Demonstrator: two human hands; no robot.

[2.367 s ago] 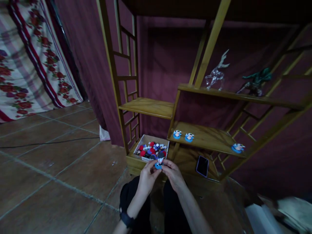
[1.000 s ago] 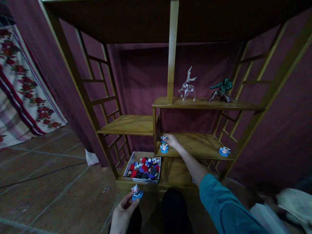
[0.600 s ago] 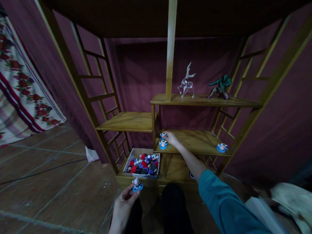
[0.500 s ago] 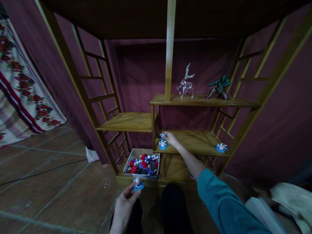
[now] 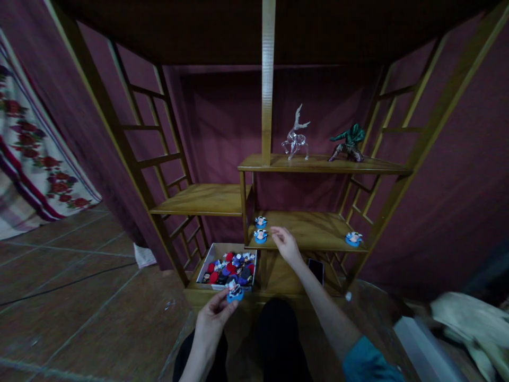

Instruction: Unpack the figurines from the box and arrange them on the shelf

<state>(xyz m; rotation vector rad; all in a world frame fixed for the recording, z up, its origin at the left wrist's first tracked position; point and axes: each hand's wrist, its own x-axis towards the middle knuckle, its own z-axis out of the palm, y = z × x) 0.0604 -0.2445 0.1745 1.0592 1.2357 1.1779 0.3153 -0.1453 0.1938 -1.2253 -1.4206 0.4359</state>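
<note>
My left hand pinches a small figurine with a white-and-black body and a round blue base, in front of the box. My right hand holds nothing, its fingers stretched toward the left over the front of the middle shelf. Just left of its fingertips stand two blue-based figurines, one at the back and one in front. A third such figurine stands at that shelf's right end. Many more pieces, with red, purple and dark bases, lie jumbled in the white box.
A clear deer figure and a green-cloaked figure stand on the higher right shelf. A phone lies low on the right. An upright post divides the wooden unit. A bare left shelf sits above the box.
My right hand has let go of the rear figurine and drawn back toward me. My left hand has moved slightly right and up with its figurine. The view has shifted a little.
</note>
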